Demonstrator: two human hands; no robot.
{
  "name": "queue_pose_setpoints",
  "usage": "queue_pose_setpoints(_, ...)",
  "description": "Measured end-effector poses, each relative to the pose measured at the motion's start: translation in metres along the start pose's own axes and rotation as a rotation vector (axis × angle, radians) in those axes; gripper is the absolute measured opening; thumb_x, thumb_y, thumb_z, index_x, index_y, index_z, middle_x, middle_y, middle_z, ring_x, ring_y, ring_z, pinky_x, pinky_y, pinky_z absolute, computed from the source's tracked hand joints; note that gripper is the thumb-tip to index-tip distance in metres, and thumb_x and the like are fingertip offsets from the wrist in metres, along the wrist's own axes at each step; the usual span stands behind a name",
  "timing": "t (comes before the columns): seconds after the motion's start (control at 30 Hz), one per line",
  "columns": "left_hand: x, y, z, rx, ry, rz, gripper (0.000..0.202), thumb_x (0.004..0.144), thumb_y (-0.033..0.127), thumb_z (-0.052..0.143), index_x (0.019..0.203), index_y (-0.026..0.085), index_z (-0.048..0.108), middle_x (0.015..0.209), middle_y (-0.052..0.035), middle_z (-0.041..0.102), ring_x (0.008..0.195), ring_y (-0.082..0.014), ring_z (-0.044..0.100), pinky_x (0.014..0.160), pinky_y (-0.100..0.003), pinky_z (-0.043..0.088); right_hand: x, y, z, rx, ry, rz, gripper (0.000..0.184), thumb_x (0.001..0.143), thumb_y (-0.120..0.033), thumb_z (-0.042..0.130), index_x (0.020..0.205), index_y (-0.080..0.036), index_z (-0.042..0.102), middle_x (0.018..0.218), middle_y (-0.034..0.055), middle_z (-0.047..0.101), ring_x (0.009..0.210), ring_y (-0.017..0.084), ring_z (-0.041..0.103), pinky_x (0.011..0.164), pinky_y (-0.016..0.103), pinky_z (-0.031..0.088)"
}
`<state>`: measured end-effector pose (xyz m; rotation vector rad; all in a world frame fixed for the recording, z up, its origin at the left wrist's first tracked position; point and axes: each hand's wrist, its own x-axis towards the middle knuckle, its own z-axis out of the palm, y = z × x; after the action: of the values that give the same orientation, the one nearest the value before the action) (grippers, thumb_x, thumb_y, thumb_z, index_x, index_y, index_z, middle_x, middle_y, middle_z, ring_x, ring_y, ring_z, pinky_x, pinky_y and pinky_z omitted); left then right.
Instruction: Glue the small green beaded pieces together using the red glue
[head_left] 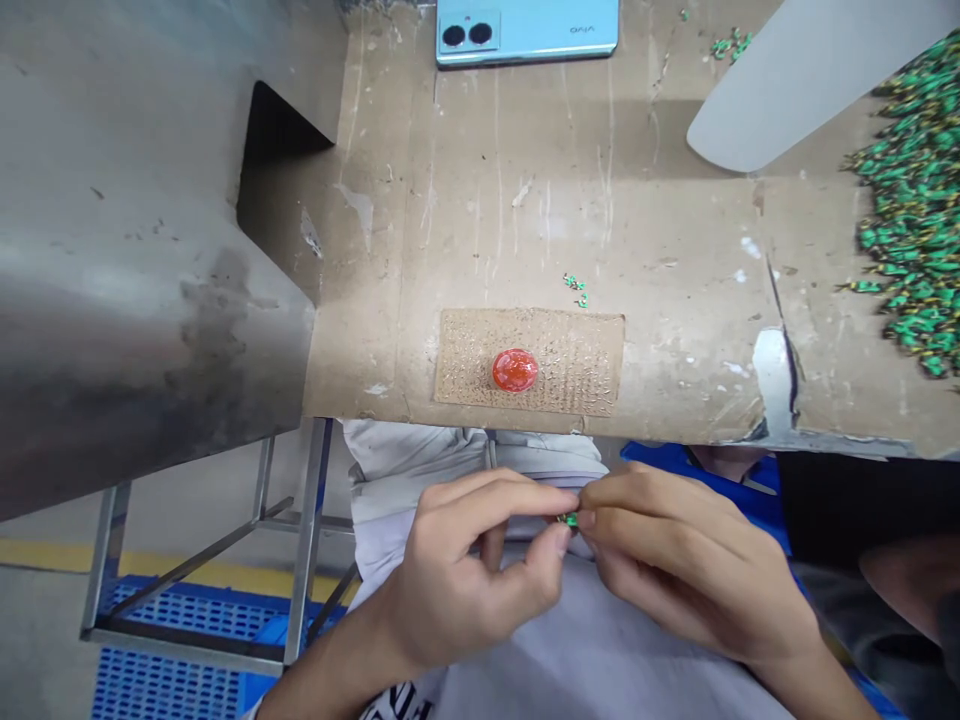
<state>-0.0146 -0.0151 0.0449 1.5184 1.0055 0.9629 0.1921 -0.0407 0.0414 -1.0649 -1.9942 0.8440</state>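
Observation:
Over my lap, just off the table's front edge, my left hand (487, 560) and my right hand (682, 560) meet at the fingertips. Between them is a small green part (571, 520) with a darker, wire-like end, partly hidden by the fingers. My right thumb and forefinger pinch its green side, while the left thumb and forefinger close on the other end. Above the hands, a piece of cardboard (465, 365) covered in small marks lies on the table (525, 220). A shiny red-orange oval lump (515, 370) sits on it. A few tiny green bits (574, 283) lie just behind.
A large pile of green parts (919, 215) covers the right side, beside a grey-white rounded panel (750, 130). A light-blue phone (540, 30) lies at the back. A metal housing (150, 250) stands left, above a metal frame (187, 650). Another person's arm (900, 590) shows at lower right.

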Motion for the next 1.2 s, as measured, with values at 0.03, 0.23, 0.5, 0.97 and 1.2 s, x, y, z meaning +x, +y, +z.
queue_pose_setpoints(0.03, 0.0, 0.001, 0.0, 0.001, -0.001, -0.011, 0.018, 0.081, 0.001, 0.073, 0.094, 0.01, 0.082, 0.077, -0.0036, 0.077, 0.041, -0.0052, 0.04, 0.037, -0.022, 0.036, -0.001, 0.0, 0.0, -0.03, 0.006, -0.026, 0.017, 0.105, -0.012, 0.057, 0.115, -0.021, 0.067, 0.098, 0.0081, 0.079, 0.081, 0.019, 0.075, 0.07, 0.032, 0.062)
queue_pose_setpoints(0.23, -0.001, 0.004, -0.001, 0.002, 0.0, -0.098, 0.015, 0.08, 0.002, 0.07, 0.086, 0.01, 0.081, 0.061, -0.002, 0.074, 0.037, -0.0059, 0.04, 0.034, -0.021, 0.033, 0.002, -0.002, 0.0, -0.128, 0.019, -0.068, 0.017, 0.104, -0.007, 0.056, 0.11, -0.019, 0.066, 0.095, 0.0066, 0.078, 0.079, 0.018, 0.075, 0.065, 0.029, 0.061)
queue_pose_setpoints(0.5, -0.002, 0.0, 0.004, 0.091, 0.074, -0.043, 0.011, 0.077, 0.002, 0.068, 0.079, 0.012, 0.073, 0.064, -0.0028, 0.076, 0.037, -0.0042, 0.044, 0.035, -0.016, 0.034, 0.009, 0.0, 0.005, 0.072, 0.043, 0.04, 0.017, 0.101, -0.008, 0.063, 0.113, -0.019, 0.064, 0.092, 0.0046, 0.077, 0.082, 0.018, 0.077, 0.072, 0.028, 0.064)
queue_pose_setpoints(0.97, -0.002, -0.002, 0.001, 0.119, 0.086, 0.015, 0.019, 0.083, 0.002, 0.071, 0.096, 0.013, 0.079, 0.072, -0.0006, 0.079, 0.04, -0.004, 0.05, 0.038, -0.014, 0.041, 0.01, -0.006, 0.008, 0.21, 0.037, 0.322, 0.009, 0.101, -0.014, 0.065, 0.101, -0.023, 0.064, 0.084, -0.0015, 0.071, 0.072, 0.012, 0.067, 0.066, 0.022, 0.055)
queue_pose_setpoints(1.2, 0.001, -0.008, 0.004, 0.222, 0.099, 0.138, 0.013, 0.083, 0.0, 0.069, 0.086, 0.012, 0.074, 0.068, -0.0014, 0.076, 0.043, -0.0064, 0.057, 0.038, -0.015, 0.042, 0.009, -0.006, 0.011, 0.218, 0.047, 0.364, 0.01, 0.099, -0.013, 0.066, 0.099, -0.023, 0.064, 0.08, -0.0029, 0.068, 0.068, 0.01, 0.063, 0.063, 0.02, 0.053)
